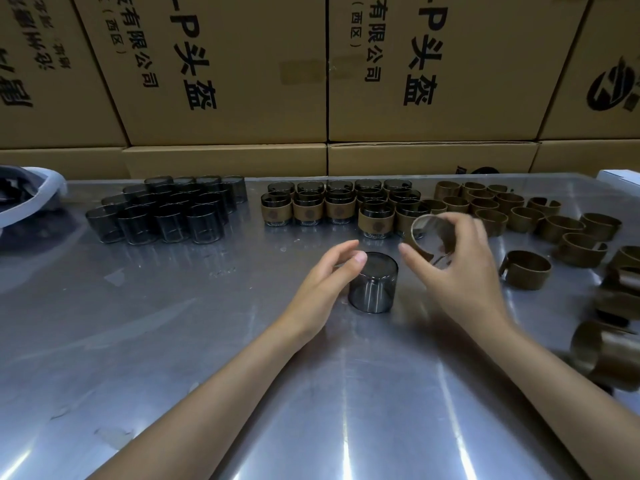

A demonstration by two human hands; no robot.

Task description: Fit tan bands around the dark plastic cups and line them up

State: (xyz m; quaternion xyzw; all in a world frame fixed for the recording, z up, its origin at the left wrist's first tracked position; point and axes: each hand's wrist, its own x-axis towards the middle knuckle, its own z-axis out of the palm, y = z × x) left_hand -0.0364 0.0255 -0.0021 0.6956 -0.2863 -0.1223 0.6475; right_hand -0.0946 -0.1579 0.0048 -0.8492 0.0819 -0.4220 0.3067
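We had one dark plastic cup (373, 283) standing mouth-down on the steel table (173, 341) in front of us, bare of any band. Our left hand (323, 284) rested against its left side with the fingers fairly straight, thumb near the top edge. Our right hand (460, 268) pinched a tan band (427, 233) just above and to the right of that cup, not yet over it.

At the back centre stood the banded cups (332, 207) in neat rows, three deep by about five across, so by our judgement a fair share was done. Left of them a cluster of bare cups (166, 211) waited, and loose bands (526, 223) lay spread along the right, so plenty remained.

The cardboard cartons (221, 71) behind carried printed Chinese: we could read "有限公司", "(西区)" and "P头盔". Each fitted band showed a small round emblem, too small to read.
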